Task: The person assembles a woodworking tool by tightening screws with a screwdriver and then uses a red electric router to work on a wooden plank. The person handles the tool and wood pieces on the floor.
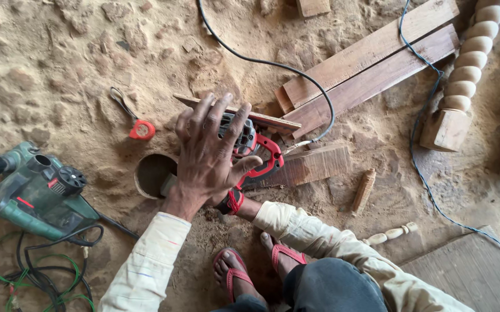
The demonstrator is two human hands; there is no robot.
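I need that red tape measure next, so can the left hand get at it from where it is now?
Probably yes: the left hand rests on the red power tool, and only bare sandy ground lies between it and the red tape measure.

Even, warm daylight fills my head view of the sawdust floor (59,69); shadows are soft and short (darkest beneath the left hand (209,150)), no glare, focus sharp, slight wide-angle stretching near the corners.

A green power planer (36,193), a red tape measure (142,130), and seemingly turned wooden posts (469,58) lie on sawdust.
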